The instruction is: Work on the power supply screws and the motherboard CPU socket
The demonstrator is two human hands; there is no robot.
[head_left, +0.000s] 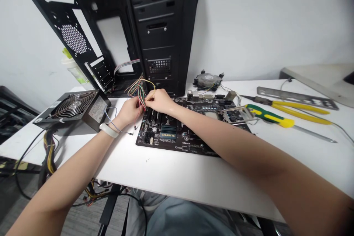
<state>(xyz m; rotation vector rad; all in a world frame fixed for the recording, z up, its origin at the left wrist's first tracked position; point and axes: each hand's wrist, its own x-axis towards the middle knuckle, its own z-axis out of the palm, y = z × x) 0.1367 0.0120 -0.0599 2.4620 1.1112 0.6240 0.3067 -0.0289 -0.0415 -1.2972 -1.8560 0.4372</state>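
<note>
Left hand [129, 112]: fingers drawn together on the multicoloured front-panel wires [141, 89]. Right hand [160, 101]: narrow pinch, thumb and fingertips on the same bunch; can't tell which strand, tips too small. Wires hang in front of the PC case [155, 40], over the upper left corner of the motherboard [190, 138], which lies flat on the white table [166, 177].

Handling, by judgement: wires light, limp, springy, likely to tangle; little plugs at the ends stiffer, so best gripped by the housing, not by pulling the strand. Black loose plug [135, 128] dangles below left hand. Board looks rigid but fragile; edges are the safe hold, clear of the Gigabyte heatsink [167, 135] and slots.

Pose: both forearms reach forward from the near side. Left arm angles up and right, wristband [109, 130] on wrist, beside the power supply [95, 115]. Right arm crosses over the board, long diagonal, hiding part of it. Hands nearly meet, knuckles up, fingertips facing each other. CPU cooler [208, 80], screwdriver [269, 115] and pliers [298, 107] sit off to the right, untouched.
</note>
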